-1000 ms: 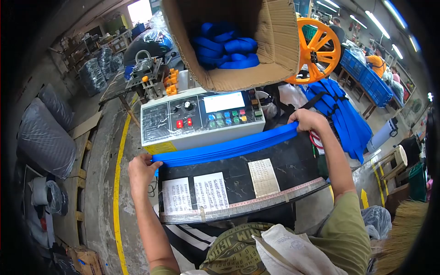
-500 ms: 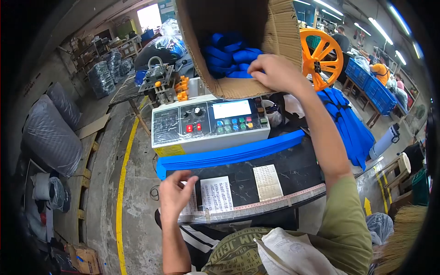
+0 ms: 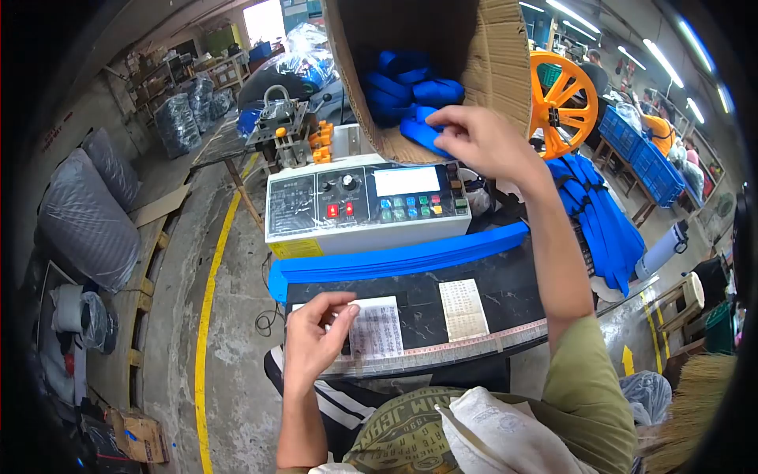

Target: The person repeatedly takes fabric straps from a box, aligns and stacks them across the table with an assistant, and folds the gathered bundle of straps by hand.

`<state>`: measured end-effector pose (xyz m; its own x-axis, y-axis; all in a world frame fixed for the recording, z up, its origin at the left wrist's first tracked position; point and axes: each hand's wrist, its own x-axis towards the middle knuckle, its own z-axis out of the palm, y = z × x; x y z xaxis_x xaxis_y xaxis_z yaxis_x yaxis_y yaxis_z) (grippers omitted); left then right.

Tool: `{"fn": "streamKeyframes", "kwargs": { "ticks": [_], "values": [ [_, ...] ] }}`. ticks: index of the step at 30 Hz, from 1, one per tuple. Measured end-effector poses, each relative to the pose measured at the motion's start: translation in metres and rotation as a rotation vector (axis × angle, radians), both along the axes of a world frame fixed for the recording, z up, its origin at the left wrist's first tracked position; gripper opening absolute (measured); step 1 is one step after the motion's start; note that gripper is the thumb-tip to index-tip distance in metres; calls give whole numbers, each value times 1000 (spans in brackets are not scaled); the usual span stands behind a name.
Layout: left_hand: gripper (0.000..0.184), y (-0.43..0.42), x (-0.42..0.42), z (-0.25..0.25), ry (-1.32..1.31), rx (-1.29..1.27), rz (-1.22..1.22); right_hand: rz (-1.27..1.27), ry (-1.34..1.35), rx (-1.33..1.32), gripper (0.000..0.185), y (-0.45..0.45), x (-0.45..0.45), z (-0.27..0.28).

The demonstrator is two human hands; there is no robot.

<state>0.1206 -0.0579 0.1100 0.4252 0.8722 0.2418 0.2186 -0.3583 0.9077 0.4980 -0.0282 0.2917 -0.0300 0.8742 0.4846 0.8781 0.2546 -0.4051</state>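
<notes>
A long stack of blue straps [image 3: 395, 261] lies along the black table behind the paper sheets. My left hand [image 3: 317, 340] hovers over the printed sheets [image 3: 377, 328], its thumb and fingers apart with nothing between them. At the mouth of the cardboard box [image 3: 499, 67], my right hand [image 3: 493, 150] pinches a loop of blue strap [image 3: 422, 133] between thumb and fingers. More coiled blue strap [image 3: 391, 95] lies inside the box, behind that loop.
The control machine [image 3: 296, 207] with lit red switches stands behind the table. An orange wheel [image 3: 564, 103] and hanging blue straps [image 3: 604, 229] are to the right. A measuring tape [image 3: 450, 347] runs along the front edge. A co-worker in orange [image 3: 658, 133] is farther back.
Both hands have let go of the strap stack, which now lies on the table. My right hand moved up to the box and took hold of a loop; my left moved toward the sheets and opened.
</notes>
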Motion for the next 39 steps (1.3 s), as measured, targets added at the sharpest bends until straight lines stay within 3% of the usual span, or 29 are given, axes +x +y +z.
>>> {"fn": "streamKeyframes", "kwargs": {
  "ticks": [4, 6, 7, 10, 13, 16, 19, 22, 23, 26, 29, 33, 34, 37, 39],
  "values": [
    [38, -11, 35, 5, -191, -198, -161, 141, 315, -3, 34, -84, -53, -31],
    [50, -17, 54, 10, -481, -240, -349, 259, 275, 67, 37, -114, -70, -65],
    [50, -15, 57, 9, -476, -257, -341, 259, 285, 51, 37, -126, -78, -81],
    [51, -9, 64, 3, -643, -590, -369, 260, 354, -110, 34, -150, -91, -129],
    [45, -10, 80, -11, -536, -731, -245, 231, 553, -316, 28, -157, -90, -176],
    [38, -7, 93, -54, -454, -775, -225, 255, 650, -317, 22, -150, -90, -234],
    [30, -2, 99, -67, -405, -719, -313, 217, 733, -349, 18, -146, -96, -234],
    [21, 3, 94, -69, -283, -475, -184, 102, 806, -424, 15, -139, -98, -228],
    [21, 5, 93, -63, -283, -475, -184, 87, 786, -306, 13, -130, -96, -225],
    [19, 13, 90, -41, 58, -108, -352, 39, 742, -75, 11, -106, -86, -217],
    [19, 25, 88, -32, 43, -311, -486, 201, 1134, -149, 9, -78, -71, -219],
    [21, 45, 45, -25, 42, -425, -557, 17, 1569, 234, 20, -72, -27, -195],
    [21, 49, 30, -25, 41, -428, -556, 15, 1569, 231, 20, -75, -14, -197],
    [20, 64, -17, -27, 1, -458, -437, 40, 1730, 341, 25, -89, 26, -210],
    [17, 76, -47, -35, 35, -454, -274, -116, 1773, 365, 26, -97, 47, -217]
  ]
}}
